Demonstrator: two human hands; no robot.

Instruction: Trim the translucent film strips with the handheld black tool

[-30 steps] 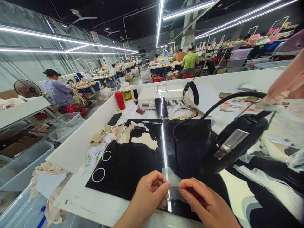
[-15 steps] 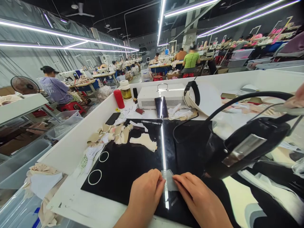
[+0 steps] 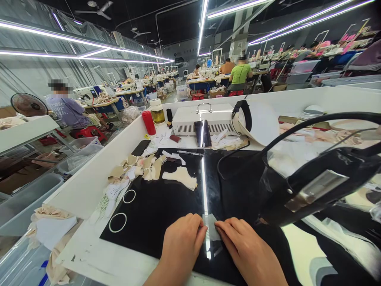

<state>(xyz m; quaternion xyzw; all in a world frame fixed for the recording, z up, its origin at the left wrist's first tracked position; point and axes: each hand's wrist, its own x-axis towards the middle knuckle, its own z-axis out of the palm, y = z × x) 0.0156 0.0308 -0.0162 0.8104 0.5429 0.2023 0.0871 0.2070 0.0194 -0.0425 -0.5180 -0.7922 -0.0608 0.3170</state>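
A small piece of thin, see-through sheet (image 3: 213,227) lies low over the glossy black board (image 3: 160,214) in front of me. My left hand (image 3: 183,240) is at its left edge, with thumb and fingers pinched together. From the other side my right hand (image 3: 245,246) closes its fingertips on the right edge. The sheet's lower part blends into the shiny board, and its corners under my fingers are hidden. Further back on the board lies a flat cream cut piece (image 3: 180,177). A pen (image 3: 190,153) rests behind that piece.
At the right stands a black bag-like object (image 3: 309,186) with a clear patch and a thick cable. Behind the board are a phone (image 3: 202,134), a white vented box (image 3: 190,115), a red container (image 3: 148,123) and a face shield (image 3: 262,121). Fabric scraps (image 3: 151,167) lie left.
My right hand has edged slightly left along the sheet. The black object has shifted a little right, and another person's hand at the right edge has gone out of view.
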